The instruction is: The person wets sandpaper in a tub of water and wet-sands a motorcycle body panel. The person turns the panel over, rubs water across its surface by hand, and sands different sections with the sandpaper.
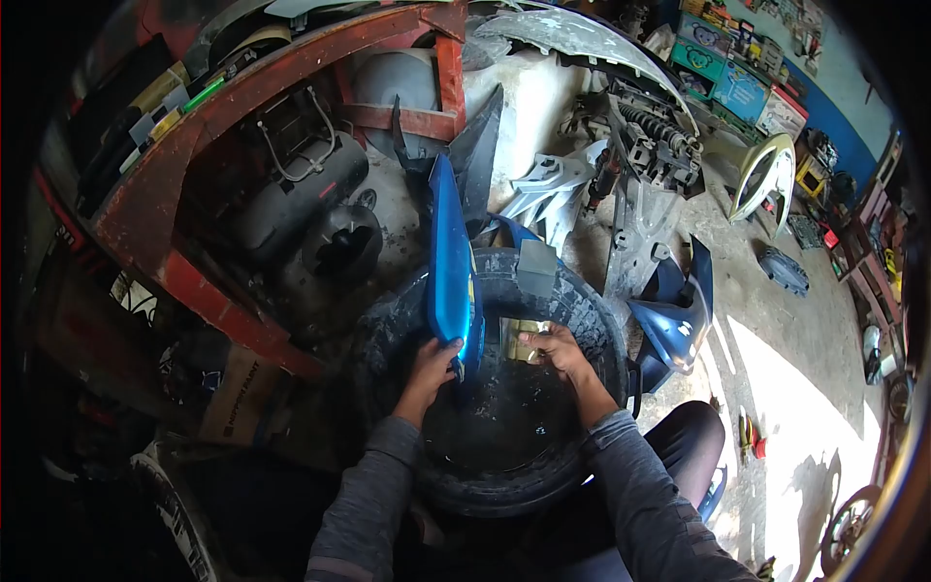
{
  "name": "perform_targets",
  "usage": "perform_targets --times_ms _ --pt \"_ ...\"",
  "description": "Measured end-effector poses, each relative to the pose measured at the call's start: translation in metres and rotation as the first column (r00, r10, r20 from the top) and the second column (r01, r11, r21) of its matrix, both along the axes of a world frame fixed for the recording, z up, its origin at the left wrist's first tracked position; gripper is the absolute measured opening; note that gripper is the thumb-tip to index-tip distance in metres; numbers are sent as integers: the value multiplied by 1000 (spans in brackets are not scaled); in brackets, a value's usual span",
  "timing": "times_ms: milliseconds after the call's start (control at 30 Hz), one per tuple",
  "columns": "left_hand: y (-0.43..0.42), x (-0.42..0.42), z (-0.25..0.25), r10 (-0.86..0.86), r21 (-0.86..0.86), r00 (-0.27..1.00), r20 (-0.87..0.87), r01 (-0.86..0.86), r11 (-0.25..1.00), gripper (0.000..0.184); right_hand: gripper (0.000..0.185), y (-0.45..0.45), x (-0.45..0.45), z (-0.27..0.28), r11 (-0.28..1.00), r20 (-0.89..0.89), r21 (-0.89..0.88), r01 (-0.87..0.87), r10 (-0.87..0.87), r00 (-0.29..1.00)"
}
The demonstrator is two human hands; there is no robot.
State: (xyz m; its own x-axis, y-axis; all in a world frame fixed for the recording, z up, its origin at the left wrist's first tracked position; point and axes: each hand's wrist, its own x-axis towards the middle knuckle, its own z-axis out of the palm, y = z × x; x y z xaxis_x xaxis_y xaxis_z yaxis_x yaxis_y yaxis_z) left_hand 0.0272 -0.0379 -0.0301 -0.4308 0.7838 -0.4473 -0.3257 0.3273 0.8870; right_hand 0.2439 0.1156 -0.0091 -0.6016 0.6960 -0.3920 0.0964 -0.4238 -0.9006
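My left hand is closed on the lower end of a long, glossy blue motorcycle body panel. The panel stands nearly upright over the left part of a large black tub. Above the dark water in the tub, my right hand pinches a small, yellowish square piece; its exact kind is unclear. A grey square sheet hangs over the tub's far rim. The palm sides of both hands are hidden.
A red frame stands at left over a black tank. Dark blue fairings lie right of the tub, and silver panels lie beyond it. A wheel rim, red-handled tool and tyre rest farther right.
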Motion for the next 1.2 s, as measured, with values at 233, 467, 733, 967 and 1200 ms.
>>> perform_targets --times_ms 233,467,733,967,1200 --pt "-3 18 1 203 32 969 -141 -200 979 48 25 -12 2 19 999 -178 -27 -37 32 984" --pt "-8 29 46 100 262 968 -231 -37 964 33 23 -26 -2 67 982 -205 -34 -186 175 963" --pt "-5 33 66 -50 269 985 -163 94 959 25 26 -26 0 61 990 -81 48 -133 137 987" --pt "10 44 39 -33 227 964 -264 95 969 25 33 -35 -12 51 990 14 98 -97 96 995" --pt "25 64 24 -97 132 810 -578 210 969 28 52 -2 -12 19 842 476 490 -226 -42 878"
